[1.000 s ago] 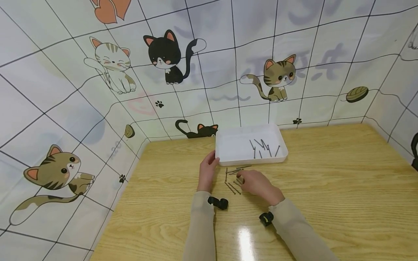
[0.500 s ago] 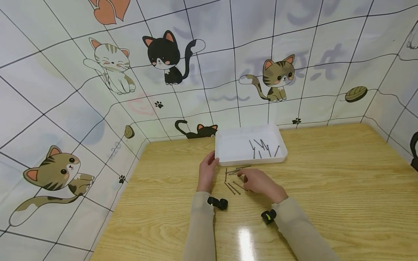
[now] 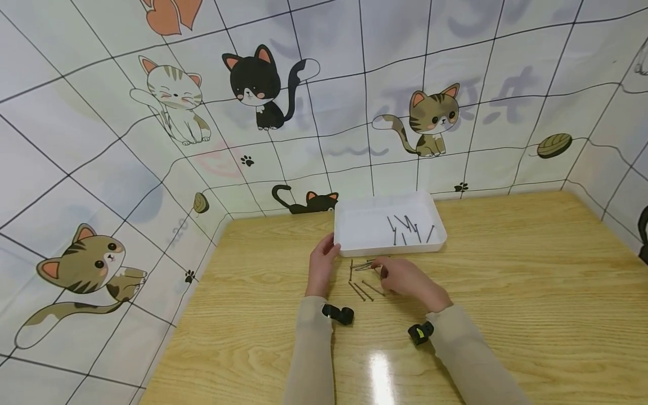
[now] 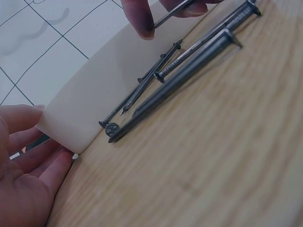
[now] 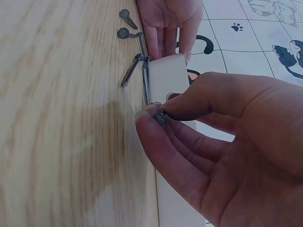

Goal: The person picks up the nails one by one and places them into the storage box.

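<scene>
My left hand grips the near left corner of a white plastic tray, its thumb at the rim in the left wrist view and the other fingers lower on the wall. With thumb and fingertips, my right hand pinches a nail whose round head shows between them. In the head view that hand is low over the table, just in front of the tray. Several loose nails lie on the wood between both hands, some crossing. Inside the tray, several more nails are scattered toward its right side.
The light wooden table extends to both sides of the arms. A wall covering with printed cats and a black grid rises right behind the tray. Black wrist cameras sit over both beige sleeves.
My right hand has drawn slightly rightward from among the loose nails, with a nail pinched in its fingertips. The left hand stays at the tray corner, and the tray has not moved.
</scene>
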Tool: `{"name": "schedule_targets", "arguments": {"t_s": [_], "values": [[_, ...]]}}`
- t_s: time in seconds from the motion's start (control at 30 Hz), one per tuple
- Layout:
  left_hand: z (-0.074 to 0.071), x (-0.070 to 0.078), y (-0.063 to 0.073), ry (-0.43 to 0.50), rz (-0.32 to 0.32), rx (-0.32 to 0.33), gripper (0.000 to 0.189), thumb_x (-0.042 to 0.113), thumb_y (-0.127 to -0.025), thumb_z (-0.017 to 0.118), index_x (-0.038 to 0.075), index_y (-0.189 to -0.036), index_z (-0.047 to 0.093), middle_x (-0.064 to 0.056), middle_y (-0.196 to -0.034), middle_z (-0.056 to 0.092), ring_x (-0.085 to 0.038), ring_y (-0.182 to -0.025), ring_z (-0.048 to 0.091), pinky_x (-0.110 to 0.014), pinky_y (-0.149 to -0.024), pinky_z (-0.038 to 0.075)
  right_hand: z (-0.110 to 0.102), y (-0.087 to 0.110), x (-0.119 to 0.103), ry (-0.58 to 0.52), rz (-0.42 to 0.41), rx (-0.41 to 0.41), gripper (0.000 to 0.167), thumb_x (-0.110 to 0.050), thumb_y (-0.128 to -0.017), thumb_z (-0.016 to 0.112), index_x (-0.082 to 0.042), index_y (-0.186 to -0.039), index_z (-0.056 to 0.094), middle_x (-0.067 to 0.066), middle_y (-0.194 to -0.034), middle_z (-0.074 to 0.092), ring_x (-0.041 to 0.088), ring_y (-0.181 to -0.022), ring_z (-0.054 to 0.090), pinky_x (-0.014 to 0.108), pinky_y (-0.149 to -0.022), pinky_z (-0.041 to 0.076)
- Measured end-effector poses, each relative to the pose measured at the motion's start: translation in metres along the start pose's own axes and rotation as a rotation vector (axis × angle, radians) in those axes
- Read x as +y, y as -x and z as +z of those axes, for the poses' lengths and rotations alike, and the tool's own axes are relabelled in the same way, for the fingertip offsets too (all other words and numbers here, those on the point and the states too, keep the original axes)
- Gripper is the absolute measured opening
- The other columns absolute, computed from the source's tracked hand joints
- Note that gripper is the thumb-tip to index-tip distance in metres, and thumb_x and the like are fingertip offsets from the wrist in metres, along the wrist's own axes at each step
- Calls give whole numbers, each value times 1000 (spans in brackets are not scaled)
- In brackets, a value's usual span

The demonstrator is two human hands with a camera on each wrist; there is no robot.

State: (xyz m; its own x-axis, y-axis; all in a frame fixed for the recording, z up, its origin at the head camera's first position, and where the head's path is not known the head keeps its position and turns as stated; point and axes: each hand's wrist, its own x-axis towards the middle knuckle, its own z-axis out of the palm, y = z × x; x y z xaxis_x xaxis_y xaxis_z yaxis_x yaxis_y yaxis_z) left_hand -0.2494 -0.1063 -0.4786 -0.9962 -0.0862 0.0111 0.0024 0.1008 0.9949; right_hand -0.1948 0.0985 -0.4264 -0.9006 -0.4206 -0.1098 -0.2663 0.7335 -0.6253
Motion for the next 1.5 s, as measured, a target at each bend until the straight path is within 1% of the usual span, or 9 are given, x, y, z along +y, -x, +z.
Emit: {"name": "schedule_targets", "arguments": {"t_s": [0.23, 0.47, 0.67, 0.8, 0.93, 1.13, 1.23, 1.5], "values": [[-1, -2, 0, -6, 12, 1, 41, 21, -90, 54, 15, -130, 48, 0, -129, 49, -12, -114, 45, -36, -96, 34, -4, -1, 7, -37, -4, 0, 44, 1, -76, 53, -7, -120, 54, 2, -84, 57, 13, -61, 48, 28, -53, 40], [-2, -3, 0, 3, 6, 1, 42, 23, -90, 54, 15, -130, 48, -1, -128, 49, -11, -113, 45, -34, -96, 35, -8, 1, 10, -85, -14, 62, 41, -3, -80, 56, -5, -121, 52, 5, -89, 58, 13, -66, 51, 27, -55, 43], [-2, -5, 0, 10, -5, 7, 42, 24, -89, 55, 16, -130, 48, 1, -128, 49, -14, -115, 44, -34, -96, 34, -11, 1, 11, -118, -9, 98, 41, -2, -81, 54, -5, -121, 51, 10, -93, 59, 13, -67, 53, 27, -56, 44], [-3, -5, 0, 12, -8, 5, 43, 24, -89, 56, 16, -130, 48, 0, -129, 49, -15, -116, 44, -35, -96, 34, -14, 2, 13, -168, 10, 109, 41, -2, -81, 53, -5, -122, 51, 12, -94, 59, 14, -67, 56, 27, -56, 46], [-3, -5, 0, 21, -4, 1, 42, 22, -89, 55, 15, -130, 47, -1, -129, 48, -15, -116, 44, -36, -97, 34, -16, 4, 15, -237, 20, 127, 40, -2, -83, 53, -5, -123, 49, 14, -96, 58, 19, -72, 57, 28, -56, 47], [-2, -3, 1, 11, 7, -6, 42, 21, -90, 55, 14, -130, 48, -2, -129, 49, -13, -114, 45, -37, -96, 34, -21, 4, 18, -287, 25, 203, 42, -1, -84, 52, -4, -125, 46, 17, -98, 57, 21, -80, 57, 30, -59, 50], [-1, -2, 0, 4, 11, -4, 41, 20, -90, 54, 14, -130, 48, -2, -129, 49, -14, -115, 45, -36, -96, 34, -24, 2, 19, -293, 30, 246, 43, -2, -85, 51, -4, -127, 45, 17, -99, 57, 23, -83, 57, 30, -61, 51], [-1, -2, -2, 20, 13, -6, 41, 19, -90, 54, 14, -130, 48, -3, -129, 49, -20, -118, 43, -38, -97, 33, -33, -7, 26, -297, 44, 333, 44, -7, -85, 55, -8, -128, 45, 13, -98, 59, 23, -86, 58, 31, -64, 50]]}}
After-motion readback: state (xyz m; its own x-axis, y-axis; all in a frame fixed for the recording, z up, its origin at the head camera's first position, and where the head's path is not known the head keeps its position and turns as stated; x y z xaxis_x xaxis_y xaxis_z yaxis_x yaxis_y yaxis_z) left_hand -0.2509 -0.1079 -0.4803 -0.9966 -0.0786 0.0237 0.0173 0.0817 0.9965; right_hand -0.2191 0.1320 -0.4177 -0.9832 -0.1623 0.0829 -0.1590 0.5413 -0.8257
